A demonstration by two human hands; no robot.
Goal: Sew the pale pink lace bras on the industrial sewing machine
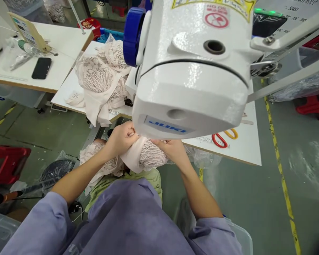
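Observation:
A pale pink lace bra (152,156) lies over my lap, its edge drawn up under the head of a white sewing machine (191,95). My left hand (122,137) is closed, pinching the fabric near the machine. On the other side, my right hand (172,149) grips the top of the lace cup between thumb and fingers. The machine's head hides the needle and part of both hands' fingertips. Another lace cup (99,157) hangs beneath my left forearm.
More lace bras (95,78) are piled on the white sewing table (252,141), left of the machine. Scissors with red and yellow handles (220,140) lie to the right. A black phone (42,68) rests on the neighbouring table. A red stool (7,163) stands at left.

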